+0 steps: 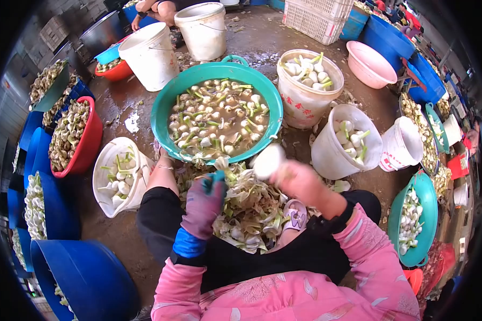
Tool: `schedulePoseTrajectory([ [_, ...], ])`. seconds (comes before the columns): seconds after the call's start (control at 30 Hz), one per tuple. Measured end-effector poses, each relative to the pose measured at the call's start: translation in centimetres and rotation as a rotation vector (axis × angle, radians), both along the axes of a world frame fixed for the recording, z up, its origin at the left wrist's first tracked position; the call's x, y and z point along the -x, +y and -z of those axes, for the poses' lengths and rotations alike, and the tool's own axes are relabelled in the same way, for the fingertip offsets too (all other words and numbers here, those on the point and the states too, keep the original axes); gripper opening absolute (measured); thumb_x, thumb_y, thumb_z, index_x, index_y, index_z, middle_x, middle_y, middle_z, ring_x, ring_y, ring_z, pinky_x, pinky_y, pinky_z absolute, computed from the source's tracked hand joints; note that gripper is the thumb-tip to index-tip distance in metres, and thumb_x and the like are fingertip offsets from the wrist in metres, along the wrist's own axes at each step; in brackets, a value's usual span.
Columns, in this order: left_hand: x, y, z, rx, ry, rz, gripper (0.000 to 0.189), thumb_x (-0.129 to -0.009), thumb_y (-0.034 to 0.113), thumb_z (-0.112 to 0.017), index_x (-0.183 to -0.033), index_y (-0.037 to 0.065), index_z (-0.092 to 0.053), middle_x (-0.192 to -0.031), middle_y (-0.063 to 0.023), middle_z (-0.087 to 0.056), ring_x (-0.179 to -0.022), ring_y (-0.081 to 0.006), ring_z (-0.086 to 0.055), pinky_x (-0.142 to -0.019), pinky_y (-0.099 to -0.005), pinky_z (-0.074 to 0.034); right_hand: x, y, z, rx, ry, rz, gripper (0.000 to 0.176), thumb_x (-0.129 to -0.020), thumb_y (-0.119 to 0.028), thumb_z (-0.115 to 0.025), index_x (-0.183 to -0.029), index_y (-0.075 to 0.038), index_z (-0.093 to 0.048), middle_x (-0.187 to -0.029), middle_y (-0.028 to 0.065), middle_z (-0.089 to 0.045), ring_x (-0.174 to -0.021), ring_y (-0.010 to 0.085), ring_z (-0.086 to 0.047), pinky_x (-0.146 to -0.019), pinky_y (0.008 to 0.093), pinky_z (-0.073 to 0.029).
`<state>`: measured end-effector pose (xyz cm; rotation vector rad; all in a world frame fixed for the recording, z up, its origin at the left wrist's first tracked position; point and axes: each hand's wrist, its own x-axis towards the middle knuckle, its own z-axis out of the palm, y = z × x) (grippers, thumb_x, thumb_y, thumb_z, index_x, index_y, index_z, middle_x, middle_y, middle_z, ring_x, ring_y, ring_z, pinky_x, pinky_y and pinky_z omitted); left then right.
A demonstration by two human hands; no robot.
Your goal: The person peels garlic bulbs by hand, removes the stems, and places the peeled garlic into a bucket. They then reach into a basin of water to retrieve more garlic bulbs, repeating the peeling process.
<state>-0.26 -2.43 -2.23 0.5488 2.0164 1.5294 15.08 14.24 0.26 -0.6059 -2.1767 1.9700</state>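
My left hand [206,200], in a purple and teal glove, has its fingers closed over the peel pile, at the loose pale skins by its fingertips; what it grips is unclear. My bare right hand [297,181] is blurred, with curled fingers, beside a white round object [269,161] at the basin's near rim. Between my legs lies a heap of peeled skins [249,214]. In front stands a green basin [163,107] of brown water with many garlic bulbs [219,115] floating in it.
White buckets of peeled bulbs stand left [100,160] and right [326,152], with another bucket [300,109] behind. A red tub [85,144] and blue tub [91,273] are at left, a pink basin [370,64] and green tub [431,224] at right. Another person's legs [166,12] show at top.
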Motion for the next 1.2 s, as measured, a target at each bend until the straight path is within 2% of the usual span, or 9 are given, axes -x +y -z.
schedulePoseTrajectory([
  [0.07, 1.3, -0.1, 1.5, -0.033, -0.175, -0.053, 0.021, -0.085, 0.022, -0.049, -0.079, 0.004, -0.055, -0.065, -0.0048, -0.057, -0.053, -0.0127, -0.052, -0.050, -0.0239, -0.040, -0.1, 2.8, -0.7, 0.232, 0.072, 0.488, 0.008, -0.085, -0.017, -0.047, -0.083, -0.010, -0.052, -0.056, -0.0076, -0.041, -0.042, 0.0015, -0.033, -0.037, 0.0175, -0.028],
  [0.23, 0.6, 0.6, 2.1, -0.173, -0.451, 0.098, 0.030, -0.088, 0.032, -0.042, -0.087, 0.003, -0.053, -0.077, -0.0074, -0.059, -0.063, -0.0153, -0.058, -0.057, -0.0249, -0.044, -1.3, 15.3, 1.1, 0.388, 0.161, 1.311, 0.030, -0.087, -0.033, -0.034, -0.072, -0.010, -0.048, -0.052, 0.0019, -0.050, -0.038, 0.0137, -0.046, -0.036, 0.0250, -0.038],
  [0.5, 1.0, 2.4, 4.5, -0.299, -0.913, 0.124, 0.043, -0.088, 0.037, -0.042, -0.110, 0.001, -0.045, -0.091, -0.0079, -0.057, -0.079, -0.0166, -0.057, -0.068, -0.0271, -0.045, 9.8, 7.6, 5.2, -0.222, -1.016, -0.475, 0.036, -0.073, -0.030, -0.055, -0.100, -0.006, -0.057, -0.081, 0.0128, -0.063, -0.064, 0.0206, -0.061, -0.057, 0.0308, -0.048],
  [0.57, 1.2, 1.8, 5.7, -0.306, -1.000, 0.097, 0.045, -0.088, 0.036, -0.042, -0.116, 0.001, -0.041, -0.094, -0.0078, -0.054, -0.082, -0.0166, -0.056, -0.073, -0.0277, -0.045, 13.4, 10.3, 8.6, -1.027, -0.784, -0.584, 0.021, -0.073, -0.017, -0.051, -0.087, -0.004, -0.059, -0.077, 0.0161, -0.061, -0.064, 0.0300, -0.059, -0.059, 0.0356, -0.048],
  [0.63, 1.7, 1.8, 5.3, -0.286, -0.983, 0.107, 0.046, -0.088, 0.036, -0.042, -0.116, 0.000, -0.040, -0.094, -0.0079, -0.054, -0.083, -0.0169, -0.055, -0.074, -0.0285, -0.045, 16.3, 13.9, 12.8, -1.088, -0.566, 0.294, 0.018, -0.069, -0.011, -0.048, -0.081, -0.007, -0.061, -0.078, 0.0177, -0.060, -0.070, 0.0348, -0.057, -0.065, 0.0394, -0.047],
  [0.73, 2.0, 2.3, 4.5, -0.263, -0.968, 0.101, 0.047, -0.088, 0.036, -0.040, -0.116, -0.001, -0.039, -0.095, -0.0095, -0.054, -0.085, -0.0180, -0.055, -0.075, -0.0295, -0.045, 20.3, 17.8, 15.4, -1.194, -0.870, -0.060, 0.019, -0.072, -0.010, -0.047, -0.084, -0.008, -0.062, -0.087, 0.0147, -0.060, -0.085, 0.0324, -0.056, -0.072, 0.0404, -0.045],
  [0.83, 3.1, 3.5, 2.5, -0.197, -0.981, 0.119, 0.046, -0.089, 0.035, -0.040, -0.115, -0.003, -0.041, -0.097, -0.0108, -0.054, -0.086, -0.0173, -0.054, -0.075, -0.0289, -0.044, 20.7, 20.4, 21.0, -1.639, -0.449, -0.075, 0.019, -0.075, -0.015, -0.047, -0.086, -0.012, -0.063, -0.100, 0.0074, -0.058, -0.105, 0.0237, -0.049, -0.080, 0.0462, -0.040],
  [1.03, 3.4, 4.6, 3.6, -0.164, -0.987, 0.071, 0.046, -0.089, 0.035, -0.039, -0.116, -0.003, -0.040, -0.095, -0.0109, -0.055, -0.084, -0.0171, -0.055, -0.073, -0.0273, -0.044, 22.8, 19.8, 20.5, -1.275, -1.050, -0.598, 0.023, -0.079, -0.021, -0.044, -0.092, -0.010, -0.060, -0.087, 0.0091, -0.061, -0.082, 0.0286, -0.058, -0.070, 0.0489, -0.041],
  [1.2, 3.7, 4.3, 4.9, -0.349, -1.355, -0.139, 0.060, -0.083, 0.046, -0.043, -0.127, 0.008, -0.028, -0.087, -0.0116, -0.057, -0.072, -0.0196, -0.056, -0.060, -0.0270, -0.043, 17.9, 11.7, 9.3, -1.007, -0.275, -0.460, 0.022, -0.081, -0.022, -0.044, -0.077, -0.001, -0.048, -0.071, 0.0188, -0.056, -0.066, 0.0370, -0.054, -0.056, 0.0456, -0.042],
])
